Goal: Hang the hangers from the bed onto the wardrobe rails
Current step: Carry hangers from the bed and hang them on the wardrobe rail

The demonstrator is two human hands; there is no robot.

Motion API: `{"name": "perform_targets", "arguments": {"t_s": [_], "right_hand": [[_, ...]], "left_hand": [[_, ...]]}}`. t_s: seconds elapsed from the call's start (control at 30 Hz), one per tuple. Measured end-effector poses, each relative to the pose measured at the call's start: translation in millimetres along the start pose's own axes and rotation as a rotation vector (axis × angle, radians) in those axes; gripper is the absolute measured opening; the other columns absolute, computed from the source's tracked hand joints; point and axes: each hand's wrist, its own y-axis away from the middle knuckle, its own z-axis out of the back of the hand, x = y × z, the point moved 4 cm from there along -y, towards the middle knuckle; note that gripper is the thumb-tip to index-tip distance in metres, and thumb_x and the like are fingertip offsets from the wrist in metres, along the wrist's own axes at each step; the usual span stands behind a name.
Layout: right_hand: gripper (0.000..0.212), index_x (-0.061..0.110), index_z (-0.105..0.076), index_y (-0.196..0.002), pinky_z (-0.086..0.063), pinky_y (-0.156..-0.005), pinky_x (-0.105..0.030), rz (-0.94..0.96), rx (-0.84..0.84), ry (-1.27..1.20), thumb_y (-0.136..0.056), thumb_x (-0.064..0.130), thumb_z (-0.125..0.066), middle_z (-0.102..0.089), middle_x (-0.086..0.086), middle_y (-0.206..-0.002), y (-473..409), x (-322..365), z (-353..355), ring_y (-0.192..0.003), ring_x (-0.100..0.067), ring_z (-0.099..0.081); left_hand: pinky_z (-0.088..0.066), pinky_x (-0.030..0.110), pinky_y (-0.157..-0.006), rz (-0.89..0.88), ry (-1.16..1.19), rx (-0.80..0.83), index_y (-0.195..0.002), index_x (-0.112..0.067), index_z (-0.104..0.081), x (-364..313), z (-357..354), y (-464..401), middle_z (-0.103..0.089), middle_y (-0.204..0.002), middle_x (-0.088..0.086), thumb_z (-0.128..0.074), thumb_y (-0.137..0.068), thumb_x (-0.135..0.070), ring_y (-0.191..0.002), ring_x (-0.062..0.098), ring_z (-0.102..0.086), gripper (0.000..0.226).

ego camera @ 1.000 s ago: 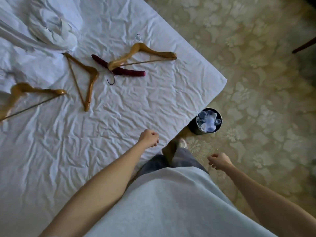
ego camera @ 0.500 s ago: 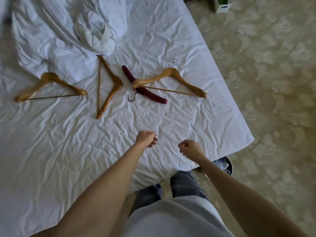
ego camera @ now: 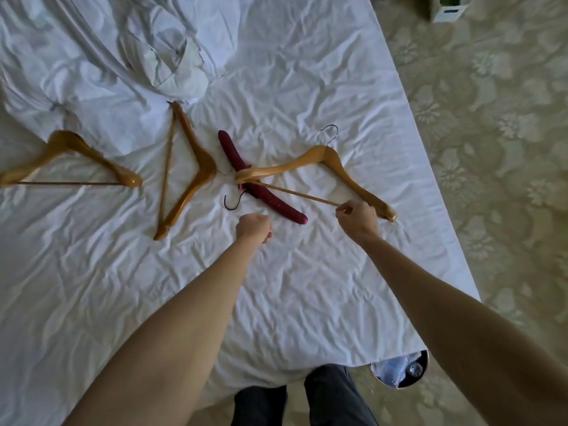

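right hand (ego camera: 358, 218) pinches the crossbar of the wooden hanger (ego camera: 319, 156) lying across the red hanger (ego camera: 264, 195) on the bed (ego camera: 307, 287). left hand (ego camera: 253, 227) is a clenched fist, holding nothing, just above the sheet.

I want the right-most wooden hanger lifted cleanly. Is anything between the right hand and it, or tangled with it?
Nothing blocks the right hand; it is already at the crossbar of the wooden hanger. That hanger's left end lies across the dark red hanger, so they overlap there.

wooden hangers (ego camera: 322, 164) | three, flat on bed (ego camera: 307, 287) | red padded hanger (ego camera: 261, 192) under rightmost
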Motion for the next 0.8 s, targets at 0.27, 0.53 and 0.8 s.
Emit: {"name": "perform_targets", "arguments": {"t_s": [0.27,0.53,0.8], "right_hand": [[0.038,0.013,-0.062,-0.124,-0.045,-0.099,-0.041,0.043,-0.168,0.15,-0.088,0.023,-0.069,-0.054,-0.011,-0.128,-116,2,-5,-0.121,-0.031,-0.053],[0.042,0.012,-0.063,-0.128,-0.045,-0.101,-0.041,0.026,-0.095,0.257,-0.088,0.023,-0.07,-0.059,-0.013,-0.127,-154,-25,-28,-0.121,-0.033,-0.054],[0.022,0.015,-0.068,-0.097,-0.056,-0.058,-0.029,-0.03,0.062,-0.058,-0.08,0.027,-0.074,-0.074,-0.003,-0.074,-102,-43,-4,-0.061,-0.014,-0.07]], "left_hand": [[-0.051,0.025,-0.052,0.109,0.205,0.072,-0.113,-0.009,-0.062,0,-38,-95,-0.061,-0.084,0.002,-0.061,-0.097,-0.022,-0.072,0.014,-0.063,0.021],[-0.039,0.018,-0.038,0.124,0.267,-0.117,-0.091,-0.006,-0.067,7,-48,-134,-0.063,-0.066,0.003,-0.075,-0.084,-0.036,-0.045,0.01,-0.053,0.031],[-0.046,0.026,-0.059,0.126,0.185,-0.135,-0.099,-0.01,-0.067,22,-14,-99,-0.065,-0.079,0.001,-0.07,-0.082,-0.041,-0.065,0.016,-0.06,0.036]]}}
